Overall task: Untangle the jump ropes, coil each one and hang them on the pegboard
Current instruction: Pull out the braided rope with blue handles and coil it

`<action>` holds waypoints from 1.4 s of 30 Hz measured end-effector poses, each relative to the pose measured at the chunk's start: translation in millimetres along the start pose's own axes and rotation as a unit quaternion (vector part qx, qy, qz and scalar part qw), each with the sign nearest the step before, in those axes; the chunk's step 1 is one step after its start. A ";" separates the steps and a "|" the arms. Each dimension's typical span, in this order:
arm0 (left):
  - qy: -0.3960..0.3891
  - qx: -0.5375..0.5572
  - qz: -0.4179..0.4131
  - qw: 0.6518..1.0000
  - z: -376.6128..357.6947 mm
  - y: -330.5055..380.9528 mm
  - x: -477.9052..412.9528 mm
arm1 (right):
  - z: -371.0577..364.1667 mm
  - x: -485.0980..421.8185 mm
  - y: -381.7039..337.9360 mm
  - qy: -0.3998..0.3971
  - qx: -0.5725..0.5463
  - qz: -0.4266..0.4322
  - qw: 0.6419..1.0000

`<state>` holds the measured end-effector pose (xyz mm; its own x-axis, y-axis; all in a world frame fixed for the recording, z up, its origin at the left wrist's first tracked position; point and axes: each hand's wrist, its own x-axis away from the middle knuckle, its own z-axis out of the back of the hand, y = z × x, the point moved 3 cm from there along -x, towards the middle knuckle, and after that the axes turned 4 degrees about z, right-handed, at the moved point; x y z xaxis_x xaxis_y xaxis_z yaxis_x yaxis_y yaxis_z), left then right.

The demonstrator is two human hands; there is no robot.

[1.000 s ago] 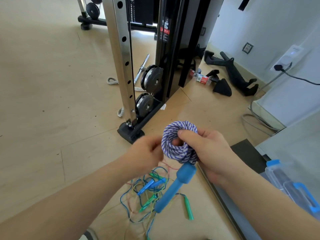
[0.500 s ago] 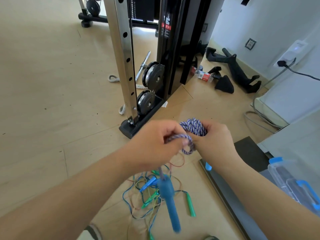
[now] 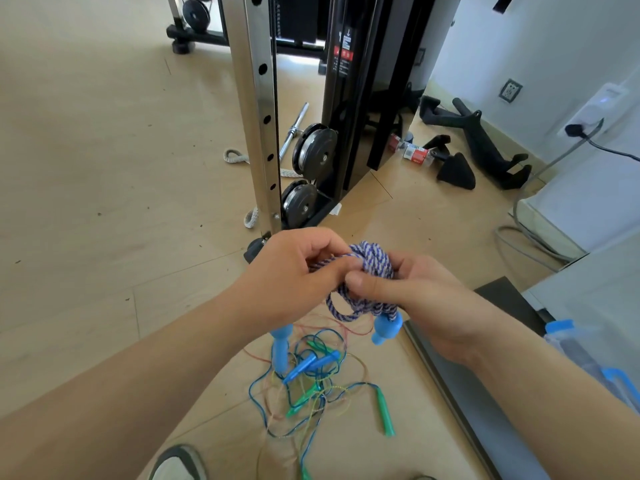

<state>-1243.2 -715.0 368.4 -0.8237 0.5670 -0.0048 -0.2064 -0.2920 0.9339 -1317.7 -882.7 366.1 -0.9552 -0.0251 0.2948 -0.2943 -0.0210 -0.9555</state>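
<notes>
Both hands are closed on the same jump rope. Our left hand (image 3: pixel 294 271) pinches a strand of the braided rope (image 3: pixel 372 263), blue and white, between thumb and curled fingers. Our right hand (image 3: pixel 415 296) grips the coiled bundle from the other side, thumb pressed across its front and fingers wrapped behind. The thumbs are touching or just apart; we cannot tell which. The coil sits between the hands, held in the air above the wooden floor (image 3: pixel 104 168), with a few loops hanging loose under the right thumb. Two thick blue handles belong to this rope. The first handle (image 3: pixel 386 329) hangs just below the right hand, and the second handle (image 3: pixel 281 348) hangs below the left hand, pointing down. Under the hands, on the floor, lies a tangle of thin ropes (image 3: pixel 311 389) in blue, green, yellow and reddish cord, strands crossing one another. In it we see a small blue grip (image 3: pixel 308 363) near the middle and a green grip (image 3: pixel 385 412) at the right edge. A shoe tip (image 3: pixel 176 462) shows at the bottom edge. Behind the hands stands a steel upright (image 3: pixel 256 116) with holes, and black weight plates (image 3: pixel 315 150) sit beside its base. To the right a dark mat (image 3: pixel 485 393) lies on the floor, with a clear plastic box (image 3: pixel 585 355) with blue clips at the frame edge.
</notes>
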 end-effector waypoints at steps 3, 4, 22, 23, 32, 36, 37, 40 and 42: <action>0.008 -0.058 -0.055 0.997 0.4 13.2 3.7 | 0.8 -1.1 3.7 0.037 0.119 0.025 0.992; 0.011 -0.065 -0.053 0.996 2.4 15.4 3.7 | 1.9 -1.1 4.9 0.040 0.152 0.026 0.987; -0.128 -0.158 0.145 0.968 8.1 -39.8 -3.3 | 7.3 6.7 1.6 0.059 -0.038 0.020 0.997; -0.128 -0.142 0.154 0.969 8.5 -40.6 -2.3 | 9.1 7.6 2.3 0.072 -0.018 0.026 0.997; -0.054 -0.200 0.156 0.966 19.8 -43.0 -8.7 | 16.8 11.2 1.2 0.128 0.245 0.088 0.957; -0.055 -0.281 0.144 0.947 25.6 -39.3 -8.4 | 30.6 7.4 7.2 0.219 0.322 0.037 0.920; -0.066 -0.296 0.143 0.942 26.7 -38.6 -7.6 | 33.4 7.0 7.2 0.230 0.325 0.028 0.917; -0.073 -0.314 0.150 0.935 32.1 -37.9 -5.4 | 34.8 8.1 7.3 0.193 0.302 0.002 0.933; -0.039 -0.268 0.149 0.951 36.4 -36.9 -6.2 | 28.3 10.0 6.4 0.111 0.250 -0.003 0.962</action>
<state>-1211.2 -679.7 347.0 -0.8505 0.4465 0.2780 -0.2258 -0.7873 0.5737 -1328.2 -911.4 363.4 -0.9529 0.1900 0.2363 -0.3011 -0.5000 -0.8120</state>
